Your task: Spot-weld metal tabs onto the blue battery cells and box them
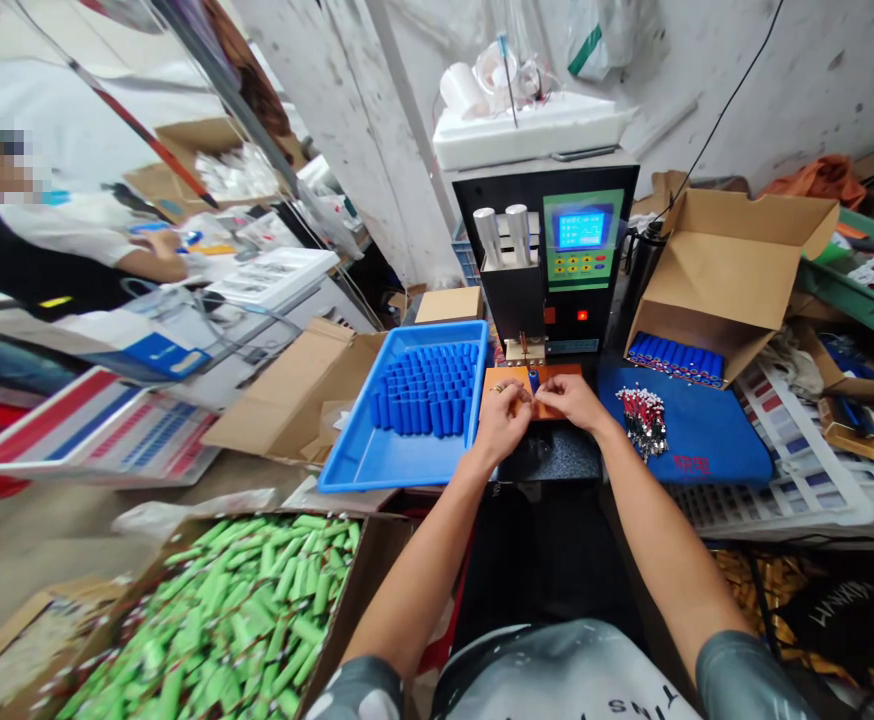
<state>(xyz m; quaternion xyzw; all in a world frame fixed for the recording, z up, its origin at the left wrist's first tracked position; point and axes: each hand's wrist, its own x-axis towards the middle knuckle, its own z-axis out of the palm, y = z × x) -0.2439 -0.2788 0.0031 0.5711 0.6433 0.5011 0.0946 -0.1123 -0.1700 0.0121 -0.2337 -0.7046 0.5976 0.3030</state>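
Note:
My left hand and my right hand meet on an orange work plate in front of a black spot-welding machine. Both hands are closed in a pinch around a small blue cylindrical cell that stands upright under the machine's welding head. A ring shows on my left hand. Left of the hands a blue tray holds several upright blue cells. Right of them a bundle of red-and-white wired parts lies on a blue cloth.
An open cardboard box at the right holds more blue cells. A box of green cells sits at the lower left. Another person's arm works at a cluttered table on the left. White grid trays lie at the right.

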